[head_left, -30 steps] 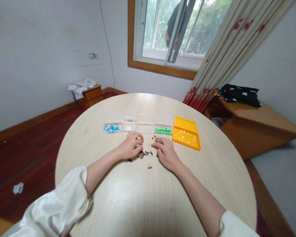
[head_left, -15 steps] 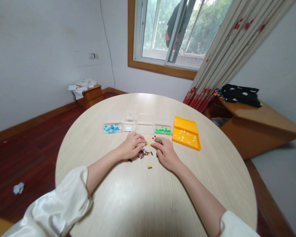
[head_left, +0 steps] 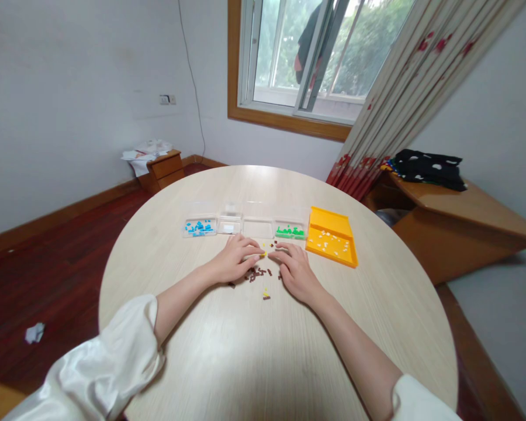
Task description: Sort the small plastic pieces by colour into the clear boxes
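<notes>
My left hand (head_left: 234,258) rests on the table with its fingers stretched out, the tips touching or right beside a small yellow piece (head_left: 265,254). Facing it from the other side, my right hand (head_left: 296,270) has its fingers apart and its index fingertip close to the same piece. Neither hand visibly grips anything. Loose dark brown pieces (head_left: 258,272) lie between and below the hands, small and brick-like. Nearer to me are a brown piece (head_left: 266,297) and a few yellow bits (head_left: 265,292). Part of the brown pile is hidden under my left hand.
Across the round table (head_left: 254,351) stand clear boxes: one with blue pieces (head_left: 200,227), one with green pieces (head_left: 289,230). A yellow open case (head_left: 332,220) holds white pieces (head_left: 328,241). A wooden cabinet (head_left: 473,216) stands at the right.
My left fingertips have shifted slightly right, now covering part of the yellow piece. My right hand has barely moved.
</notes>
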Motion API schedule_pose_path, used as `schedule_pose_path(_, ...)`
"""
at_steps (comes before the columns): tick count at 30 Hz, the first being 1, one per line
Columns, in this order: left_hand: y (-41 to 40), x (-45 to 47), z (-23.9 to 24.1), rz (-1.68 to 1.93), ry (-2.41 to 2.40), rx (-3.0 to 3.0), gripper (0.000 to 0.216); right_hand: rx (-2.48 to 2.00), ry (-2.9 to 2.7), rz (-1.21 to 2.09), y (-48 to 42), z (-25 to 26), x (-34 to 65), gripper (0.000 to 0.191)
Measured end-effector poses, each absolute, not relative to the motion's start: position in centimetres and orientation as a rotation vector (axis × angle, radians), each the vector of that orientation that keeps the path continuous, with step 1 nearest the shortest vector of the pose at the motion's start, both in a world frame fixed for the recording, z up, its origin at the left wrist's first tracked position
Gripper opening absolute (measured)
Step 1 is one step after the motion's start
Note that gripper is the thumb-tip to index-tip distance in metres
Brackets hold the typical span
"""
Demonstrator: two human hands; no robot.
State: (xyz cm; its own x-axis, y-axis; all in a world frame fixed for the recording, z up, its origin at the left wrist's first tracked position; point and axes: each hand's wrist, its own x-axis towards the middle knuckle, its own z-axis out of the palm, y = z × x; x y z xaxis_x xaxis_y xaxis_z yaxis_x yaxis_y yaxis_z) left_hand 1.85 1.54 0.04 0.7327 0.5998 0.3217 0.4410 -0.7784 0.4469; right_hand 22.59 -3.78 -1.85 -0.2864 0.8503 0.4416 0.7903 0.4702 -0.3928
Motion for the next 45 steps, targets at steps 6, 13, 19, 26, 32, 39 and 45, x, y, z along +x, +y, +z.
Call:
schedule_pose_path(6, 1.1, 1.8, 0.8, 0.446, 0.768, 2.706, 0.031, -1.339, -2.075, 0.133, -3.8, -1.8, 22.7, 0.036)
schedule_pose_path(13, 1.0, 1.9, 1.3, 0.423, 0.807, 2.683, 0.032, -1.329, -2.074, 0.142, -3.8, -1.9, 22.9, 0.037)
schedule_pose_path(19, 1.3, 2.0, 0.5, 0.554, 0.863, 2.651, 0.031, -1.342, -2.093, 0.145, -3.8, -1.7, 22.8, 0.036)
schedule_pose_path(26, 1.9, 2.3, -0.4, 0.697, 1.009, 2.612, 0.03, -1.424, -2.223, 0.093, -4.0, -1.7, 22.5, 0.044)
schedule_pose_path(32, 2.7, 2.4, -0.7, 0.763, 1.084, 2.517, 0.018, -1.436, -2.269, 0.112, -4.2, -1.5, 22.3, 0.043)
schedule_pose_path(39, 2.5, 3.1, -0.7, 0.835, 1.109, 2.4, 0.02, -1.391, -2.209, 0.109, -3.9, -1.7, 22.3, 0.043)
schedule_pose_path(45, 1.9, 3.0, -0.2, 0.629, 1.043, 2.581, 0.032, -1.378, -2.195, 0.114, -4.0, -1.5, 22.2, 0.043)
